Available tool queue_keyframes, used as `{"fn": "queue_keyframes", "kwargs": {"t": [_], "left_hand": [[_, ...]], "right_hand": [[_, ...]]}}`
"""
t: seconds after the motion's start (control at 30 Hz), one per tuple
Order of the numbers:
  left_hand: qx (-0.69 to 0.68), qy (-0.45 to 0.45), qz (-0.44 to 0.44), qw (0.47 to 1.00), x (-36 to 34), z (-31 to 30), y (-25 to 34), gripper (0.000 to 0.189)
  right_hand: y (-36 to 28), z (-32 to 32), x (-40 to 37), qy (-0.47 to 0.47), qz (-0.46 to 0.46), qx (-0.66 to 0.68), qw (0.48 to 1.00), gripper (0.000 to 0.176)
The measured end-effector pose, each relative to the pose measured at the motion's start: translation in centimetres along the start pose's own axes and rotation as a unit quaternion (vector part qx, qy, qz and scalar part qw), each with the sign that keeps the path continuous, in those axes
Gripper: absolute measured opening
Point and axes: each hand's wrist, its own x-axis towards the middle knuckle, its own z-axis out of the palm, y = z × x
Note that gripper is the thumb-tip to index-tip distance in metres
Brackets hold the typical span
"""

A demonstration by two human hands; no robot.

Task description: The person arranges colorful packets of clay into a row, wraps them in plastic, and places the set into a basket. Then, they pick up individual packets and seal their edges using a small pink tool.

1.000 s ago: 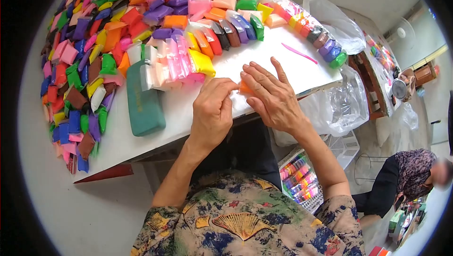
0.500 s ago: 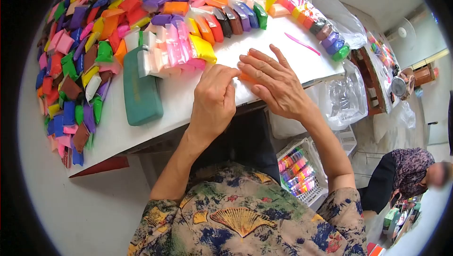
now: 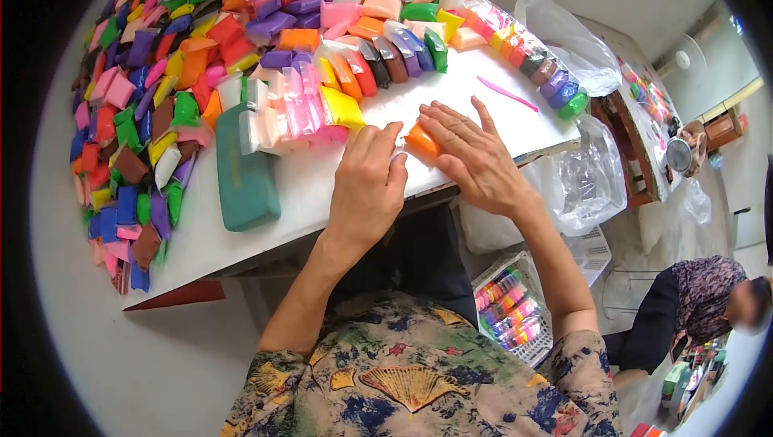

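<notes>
An orange clay packet point(image 3: 420, 140) lies on the white table point(image 3: 241, 232) near its front edge. My right hand point(image 3: 473, 158) rests flat with its fingers on the packet's right side. Fingers stretched out, my left hand point(image 3: 369, 183) lies just left of the packet, its fingertips at the clear wrapper beside it. A row of upright packets, yellow one point(image 3: 341, 107) nearest, stands just behind my left hand. Whether either hand grips the packet is hidden by the fingers.
Several coloured clay packets point(image 3: 161, 75) are heaped over the table's back and left. A green case point(image 3: 244, 177) lies left of my hands. A pink stick point(image 3: 507, 93) and a packed strip point(image 3: 538, 67) lie right. A basket point(image 3: 515, 308) and another person point(image 3: 708, 300) are below right.
My left hand's fingers have stretched out flat from a curled pinch. The orange packet shows more between my hands. My right hand stays spread over it.
</notes>
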Motion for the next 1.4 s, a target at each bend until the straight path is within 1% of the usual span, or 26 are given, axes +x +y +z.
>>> {"fn": "queue_keyframes", "kwargs": {"t": [0.07,0.13,0.17,0.27,0.3,0.4,0.63,0.73,0.83,0.93,1.13,1.4], "left_hand": [[0.027,-0.022,-0.004,0.999,0.1,0.0,0.3,0.026],[0.045,-0.059,-0.006,0.997,0.3,0.0,0.6,0.030],[0.047,-0.055,-0.005,0.997,0.3,0.0,0.6,0.029],[0.049,-0.043,-0.006,0.998,0.1,0.3,0.4,0.026],[0.050,-0.037,-0.005,0.998,0.1,0.5,0.3,0.025],[0.058,-0.024,0.001,0.998,0.2,0.8,0.5,0.020],[0.069,-0.012,0.014,0.997,0.1,0.9,0.4,0.012],[0.057,-0.008,0.013,0.998,0.0,1.0,0.4,0.010],[0.051,-0.014,0.026,0.998,0.0,0.9,0.4,0.007],[0.061,-0.015,0.046,0.997,-0.1,0.9,0.4,0.005],[0.101,-0.018,0.081,0.991,-0.3,1.0,0.1,0.005],[0.090,-0.016,0.068,0.993,-0.2,0.8,0.5,0.005]], "right_hand": [[0.4,-0.3,-0.1,-0.005,0.014,0.066,0.998,0.052],[-0.2,-0.5,-0.3,0.067,0.026,0.125,0.989,0.048],[-0.5,-0.6,-0.5,0.101,0.032,0.155,0.982,0.047],[-0.4,-0.1,-1.9,0.170,0.037,0.069,0.982,0.040],[-0.9,0.2,-1.9,0.192,0.030,0.035,0.980,0.033],[-1.3,1.0,-1.9,0.181,0.018,-0.036,0.983,0.030],[-2.2,2.4,-1.1,0.221,0.049,-0.055,0.973,0.019],[-2.6,2.5,-1.1,0.252,0.041,-0.079,0.964,0.018],[-3.1,2.6,-1.1,0.266,0.055,-0.083,0.959,0.016],[-3.2,3.1,-1.0,0.278,0.064,-0.054,0.957,0.015],[-3.3,3.7,-0.7,0.296,0.074,-0.026,0.952,0.014],[-3.8,3.9,-0.5,0.314,0.116,-0.032,0.942,0.013]]}}
